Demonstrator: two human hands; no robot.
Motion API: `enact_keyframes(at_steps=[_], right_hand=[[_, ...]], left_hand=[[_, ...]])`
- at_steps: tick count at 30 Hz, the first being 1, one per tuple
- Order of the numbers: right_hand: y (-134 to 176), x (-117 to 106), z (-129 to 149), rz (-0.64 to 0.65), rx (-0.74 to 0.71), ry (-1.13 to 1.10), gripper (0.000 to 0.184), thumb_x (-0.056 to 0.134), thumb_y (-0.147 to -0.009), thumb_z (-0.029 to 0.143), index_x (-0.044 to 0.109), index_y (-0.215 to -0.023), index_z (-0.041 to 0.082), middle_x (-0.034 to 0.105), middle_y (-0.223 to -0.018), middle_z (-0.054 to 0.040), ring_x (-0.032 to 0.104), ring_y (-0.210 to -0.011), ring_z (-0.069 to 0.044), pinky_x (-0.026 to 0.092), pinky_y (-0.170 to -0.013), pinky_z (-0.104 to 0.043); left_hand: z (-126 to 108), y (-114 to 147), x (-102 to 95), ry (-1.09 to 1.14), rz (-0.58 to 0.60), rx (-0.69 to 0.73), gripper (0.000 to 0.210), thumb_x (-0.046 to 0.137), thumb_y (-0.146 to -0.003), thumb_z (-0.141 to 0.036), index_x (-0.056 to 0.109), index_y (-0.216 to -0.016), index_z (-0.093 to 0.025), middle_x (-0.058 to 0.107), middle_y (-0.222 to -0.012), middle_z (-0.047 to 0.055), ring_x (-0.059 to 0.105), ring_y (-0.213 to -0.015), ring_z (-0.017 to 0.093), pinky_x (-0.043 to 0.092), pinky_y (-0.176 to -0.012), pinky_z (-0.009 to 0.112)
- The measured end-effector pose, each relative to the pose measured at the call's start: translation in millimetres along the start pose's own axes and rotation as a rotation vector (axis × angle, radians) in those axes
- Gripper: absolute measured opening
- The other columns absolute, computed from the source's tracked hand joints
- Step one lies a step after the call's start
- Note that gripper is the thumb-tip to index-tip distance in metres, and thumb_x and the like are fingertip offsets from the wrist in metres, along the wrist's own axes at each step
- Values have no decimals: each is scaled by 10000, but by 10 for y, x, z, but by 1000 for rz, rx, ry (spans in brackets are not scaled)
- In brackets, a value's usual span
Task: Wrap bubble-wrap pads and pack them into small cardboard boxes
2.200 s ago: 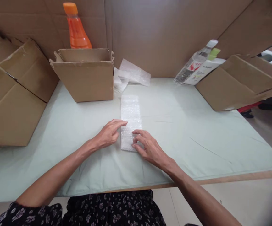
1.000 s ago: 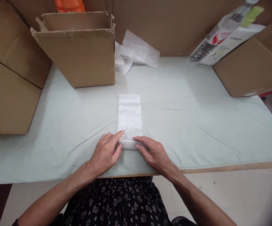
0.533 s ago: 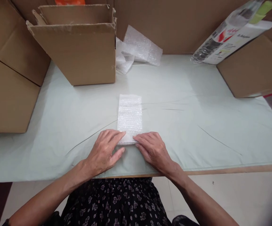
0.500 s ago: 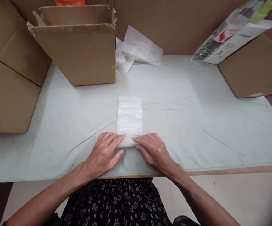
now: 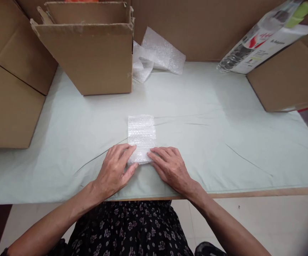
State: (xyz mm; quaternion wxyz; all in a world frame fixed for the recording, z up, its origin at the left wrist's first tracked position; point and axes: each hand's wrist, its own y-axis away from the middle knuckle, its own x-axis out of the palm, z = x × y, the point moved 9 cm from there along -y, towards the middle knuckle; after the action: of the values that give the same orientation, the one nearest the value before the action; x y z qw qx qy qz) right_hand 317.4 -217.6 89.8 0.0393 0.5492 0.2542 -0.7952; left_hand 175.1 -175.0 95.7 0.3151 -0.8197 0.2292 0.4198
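A small strip of clear bubble wrap (image 5: 141, 131) lies on the cloth in front of me, its near end folded or rolled over into a thicker edge. My left hand (image 5: 118, 165) grips the near left corner, fingers on top and thumb at the front edge. At the near right corner, my right hand (image 5: 170, 165) holds the same edge between fingers and thumb. Whether anything is wrapped inside the fold, I cannot tell.
A pale green cloth (image 5: 196, 149) covers the table. Open cardboard boxes stand at the back (image 5: 100, 60) and left (image 5: 9, 110), another box (image 5: 290, 78) at right. Loose bubble wrap (image 5: 164, 51) and a plastic bottle (image 5: 252, 41) lie at the back.
The near end of the bubble wrap has been folded further away from me, and the strip is shorter. Both hands have shifted slightly forward and left with it.
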Motion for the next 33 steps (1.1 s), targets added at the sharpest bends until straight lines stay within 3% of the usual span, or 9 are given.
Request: enact_keyframes(at_steps=[3, 5, 10, 14, 17, 20, 25, 29, 33], right_hand=[[7, 32, -56, 57, 63, -179, 207, 534, -1007, 174, 671, -1163, 181, 769, -952, -61, 666, -829, -196, 486, -803, -371], [40, 27, -67, 88, 111, -247, 226, 540, -1015, 213, 650, -1210, 184, 766, -970, -61, 676, -844, -192, 498, -800, -356], [77, -162, 13, -55, 128, -41, 263, 594, -990, 298, 636, -1216, 172, 701, -1190, -148, 647, -1040, -272, 485, -840, -412], [13, 41, 85, 61, 48, 32, 239, 589, -981, 261, 658, -1199, 190, 716, -1206, -132, 647, -1074, -290, 480, -861, -435], [-34, 98, -54, 29, 135, -69, 225, 543, -1001, 215, 672, -1184, 196, 763, -1104, -101, 687, -958, -252, 503, -826, -413], [-20, 106, -225, -5, 327, -290, 250, 567, -1001, 273, 671, -1216, 199, 773, -1104, -89, 711, -928, -232, 544, -834, -389], [62, 249, -130, 125, 501, -692, 233, 595, -984, 313, 684, -1180, 224, 772, -1095, -48, 730, -915, -193, 585, -798, -317], [54, 72, -100, 16, 417, -566, 240, 632, -964, 347, 690, -1170, 238, 729, -1170, -81, 685, -1099, -244, 558, -968, -413], [3, -73, -197, -35, 414, -505, 595, 707, -896, 497, 547, -1407, 235, 587, -1402, -148, 651, -1129, -269, 553, -975, -461]], left_hand=[[-83, 79, -27, 118, 67, 42, 457, 570, -964, -176, 469, -1409, -156, 683, -1138, 105, 613, -1042, 237, 507, -920, 407], [-58, 100, -12, 158, 108, 7, 460, 541, -965, -147, 455, -1416, -164, 697, -1010, 65, 624, -912, 205, 518, -844, 370], [132, -8, 68, 7, 81, -83, 422, 556, -963, -208, 514, -1373, -122, 683, -925, 75, 625, -852, 244, 527, -789, 413], [307, -63, 89, 48, 41, -224, 429, 569, -955, -274, 555, -1357, -127, 684, -1051, 122, 639, -960, 282, 525, -870, 480], [459, 92, 41, 406, -36, -493, 537, 619, -924, -348, 500, -1420, -179, 657, -1189, 127, 647, -1027, 259, 539, -896, 455], [483, 355, 149, 915, -92, -789, 664, 652, -907, -362, 381, -1491, -201, 605, -1345, 149, 647, -1149, 249, 536, -981, 442], [255, 462, 454, 1428, -103, -943, 810, 759, -818, -320, 359, -1508, -178, 638, -1323, 135, 619, -1224, 250, 477, -1083, 402], [274, 454, 477, 1386, -162, -972, 865, 764, -807, -305, 337, -1551, -191, 688, -1212, 95, 650, -1116, 218, 504, -1009, 344], [240, 412, 329, 1141, -59, -855, 778, 681, -872, -272, 339, -1569, -210, 672, -1294, 110, 659, -1148, 228, 515, -1024, 353]])
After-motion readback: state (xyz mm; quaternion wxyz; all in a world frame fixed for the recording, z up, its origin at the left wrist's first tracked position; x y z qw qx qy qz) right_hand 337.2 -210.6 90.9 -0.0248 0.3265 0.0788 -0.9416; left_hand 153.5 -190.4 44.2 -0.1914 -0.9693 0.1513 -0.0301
